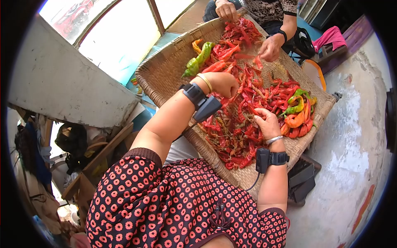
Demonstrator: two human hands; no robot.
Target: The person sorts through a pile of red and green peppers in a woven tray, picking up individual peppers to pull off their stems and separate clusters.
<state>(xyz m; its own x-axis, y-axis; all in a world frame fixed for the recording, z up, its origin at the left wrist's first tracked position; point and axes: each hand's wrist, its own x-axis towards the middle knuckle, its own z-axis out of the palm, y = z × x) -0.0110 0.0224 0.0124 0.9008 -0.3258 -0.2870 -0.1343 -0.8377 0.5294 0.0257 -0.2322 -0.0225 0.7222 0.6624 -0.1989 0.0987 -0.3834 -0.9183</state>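
Observation:
A wide woven basket (pixel 167 76) holds a large heap of red chillies (pixel 237 140). My left hand (pixel 223 84) is over the upper middle of the heap, its fingers curled downward; what they hold, if anything, is hidden. Lower right, my right hand (pixel 267 123) pinches at a red chilli among the heap, thumb and forefinger together. Green peppers (pixel 198 60) lie beyond my left hand, at the basket's left part. To the right of my right hand are orange and red peppers (pixel 295 120) with a yellow-green one (pixel 294 106) on top.
Across the basket, a co-worker's hand (pixel 269 47) is at a red chilli, and the other hand (pixel 226 10) rests at the rim. A pale wall (pixel 347 136) stands at right. Wooden boards (pixel 109 146) and bags are at left. A black object (pixel 302 177) sits below the basket's right edge.

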